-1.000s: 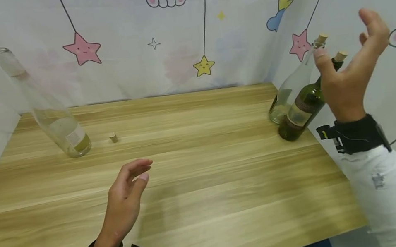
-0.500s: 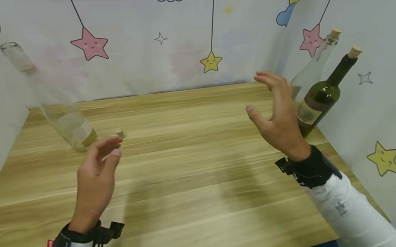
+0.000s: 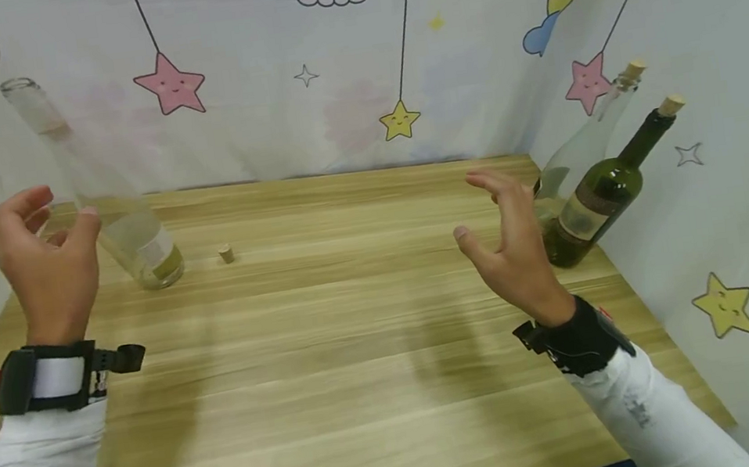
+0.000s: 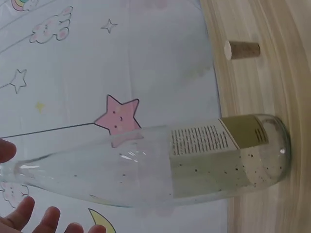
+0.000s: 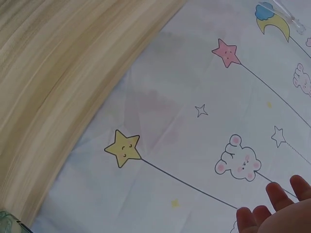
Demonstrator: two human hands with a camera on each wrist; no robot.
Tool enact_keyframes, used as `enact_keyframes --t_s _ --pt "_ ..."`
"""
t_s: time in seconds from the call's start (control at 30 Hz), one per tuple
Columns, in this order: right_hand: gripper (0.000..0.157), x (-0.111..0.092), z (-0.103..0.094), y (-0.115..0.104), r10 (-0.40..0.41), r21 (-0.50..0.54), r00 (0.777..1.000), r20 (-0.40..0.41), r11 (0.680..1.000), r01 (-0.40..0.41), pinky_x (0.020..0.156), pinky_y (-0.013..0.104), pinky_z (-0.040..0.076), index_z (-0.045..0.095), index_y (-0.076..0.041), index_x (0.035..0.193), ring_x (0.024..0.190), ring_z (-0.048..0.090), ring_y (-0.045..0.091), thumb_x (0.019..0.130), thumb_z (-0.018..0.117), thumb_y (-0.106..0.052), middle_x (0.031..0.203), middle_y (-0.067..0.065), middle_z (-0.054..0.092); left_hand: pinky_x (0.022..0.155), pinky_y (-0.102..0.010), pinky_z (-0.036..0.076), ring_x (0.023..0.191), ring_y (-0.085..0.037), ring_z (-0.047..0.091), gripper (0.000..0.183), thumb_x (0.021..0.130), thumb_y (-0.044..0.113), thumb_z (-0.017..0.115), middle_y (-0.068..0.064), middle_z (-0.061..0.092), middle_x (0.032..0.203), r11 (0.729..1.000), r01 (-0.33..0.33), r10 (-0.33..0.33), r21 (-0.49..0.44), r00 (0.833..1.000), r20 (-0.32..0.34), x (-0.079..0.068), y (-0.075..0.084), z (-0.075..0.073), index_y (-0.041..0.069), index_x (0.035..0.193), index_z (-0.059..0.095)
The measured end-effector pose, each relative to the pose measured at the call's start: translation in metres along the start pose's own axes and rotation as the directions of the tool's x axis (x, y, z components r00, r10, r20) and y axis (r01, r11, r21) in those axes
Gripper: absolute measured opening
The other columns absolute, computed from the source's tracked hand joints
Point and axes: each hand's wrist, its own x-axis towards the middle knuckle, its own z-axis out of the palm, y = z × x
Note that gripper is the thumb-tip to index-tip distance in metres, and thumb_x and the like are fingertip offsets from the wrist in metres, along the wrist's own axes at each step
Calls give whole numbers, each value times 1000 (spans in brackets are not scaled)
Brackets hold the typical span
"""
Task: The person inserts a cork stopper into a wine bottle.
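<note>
A clear glass bottle (image 3: 133, 234) with no cork in its neck stands at the left of the wooden table. My left hand (image 3: 50, 264) is raised beside it, fingers loosely bent and thumb toward the glass. In the left wrist view, thumb and fingers sit on either side of the bottle's neck (image 4: 29, 170), with gaps showing. A small cork (image 3: 226, 254) stands on the table just right of that bottle. My right hand (image 3: 514, 246) hovers over the right part of the table, thumb and fingers spread, holding nothing. It is nearest to a corked dark green bottle (image 3: 594, 201).
Behind the green bottle stands a corked clear bottle (image 3: 567, 161), close to the right wall. The wooden table (image 3: 335, 365) meets a printed backdrop (image 3: 248, 139) with stars at the back and sides. Its front edge shows at the lower right.
My left hand has moved up and left to the clear bottle. My right hand has swung left and down, away from the corked bottles. The view has shifted slightly.
</note>
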Motion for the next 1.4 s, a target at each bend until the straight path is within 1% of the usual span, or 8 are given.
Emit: enact_keyframes --t_s 0.23,0.5,0.67,0.73,0.8,0.93,1.13,1.4 --pt "60 -1 -2 0 15 -1 1000 19 1000 -15 99 51 33 45 5 141 124 40 37 85 67 6 143 22 47 125 -44 15 151 -18 13 88 90 33 70 1 15 163 996 63 -70 59 990 125 46 -11 16 26 155 12" --pt "61 -6 -8 1 43 2 998 40 999 -43 105 54 33 43 2 144 126 39 36 88 67 7 146 20 46 126 -36 11 152 -10 13 98 86 33 77 3 13 165 992 118 -112 -33 983 147 65 -14 39 28 155 8" --pt "60 -13 -10 3 74 10 996 45 997 -74 107 57 32 43 0 144 131 39 34 89 67 7 145 19 46 124 -39 24 147 -15 29 84 87 40 74 2 35 158 987 161 -163 25 980 114 69 -21 41 27 152 23" --pt "60 -15 -9 4 85 15 995 46 996 -86 108 57 32 43 0 144 131 39 34 89 66 7 145 19 46 116 -35 36 134 -15 47 73 86 41 75 4 54 141 985 167 -170 38 980 105 69 -22 40 26 146 36" --pt "59 -17 -9 5 94 20 995 46 995 -95 108 57 32 43 -1 144 131 40 33 90 66 7 145 18 46 102 -28 44 113 -8 57 62 85 42 76 12 61 118 985 167 -171 44 981 96 70 -22 40 26 137 47" --pt "59 -17 -8 4 101 25 994 52 994 -102 109 57 33 43 -1 143 132 40 33 90 66 7 145 18 46 80 -19 40 85 5 53 41 84 37 78 21 54 94 990 143 -143 7 986 83 69 -23 39 27 116 55" --pt "59 -18 -8 4 96 35 994 52 995 -98 108 57 33 43 -2 144 132 40 32 90 65 7 145 18 46 76 -18 41 82 3 57 31 83 27 82 17 59 87 991 107 -101 -74 991 91 56 -20 36 24 103 58" --pt "59 -23 -10 7 115 56 991 73 991 -120 109 58 33 42 -7 145 133 39 31 91 64 6 147 14 45 77 -19 42 88 -1 60 25 84 15 81 12 62 94 992 14 3 -125 991 133 13 8 28 16 101 63"
